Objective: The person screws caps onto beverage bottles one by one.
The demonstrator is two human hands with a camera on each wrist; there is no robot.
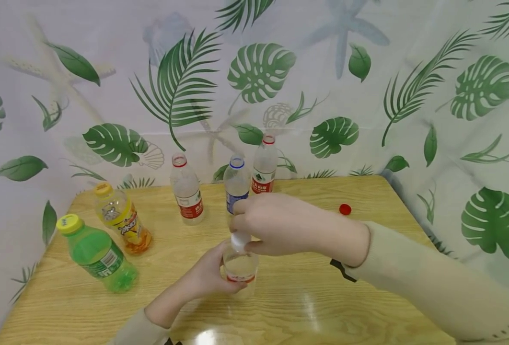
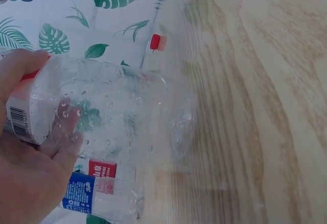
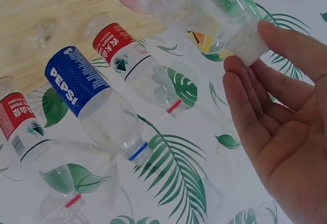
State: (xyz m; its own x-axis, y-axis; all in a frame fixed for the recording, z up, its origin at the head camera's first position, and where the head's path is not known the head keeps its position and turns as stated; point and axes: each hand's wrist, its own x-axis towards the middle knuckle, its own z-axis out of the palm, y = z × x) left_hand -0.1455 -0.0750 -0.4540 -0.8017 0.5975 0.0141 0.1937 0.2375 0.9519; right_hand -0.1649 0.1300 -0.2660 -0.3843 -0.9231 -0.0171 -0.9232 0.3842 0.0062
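Observation:
A clear plastic bottle (image 1: 240, 264) with a red-and-white label stands near the middle of the wooden table. Around its body my left hand (image 1: 207, 274) curls its fingers and thumb; in the left wrist view the bottle's lower part (image 2: 127, 111) is see-through. Over its top is my right hand (image 1: 280, 223), pinching the white cap (image 3: 250, 45) between thumb and fingers. The cap sits at the bottle's mouth; whether it is tight or loose I cannot tell.
Behind my hands stand two uncapped red-label bottles (image 1: 190, 206) and an uncapped blue-label Pepsi bottle (image 3: 76, 83). At the left are a green bottle (image 1: 101, 258) and an orange-drink bottle (image 1: 127, 220), both yellow-capped. A red cap (image 1: 345, 209) lies at the right.

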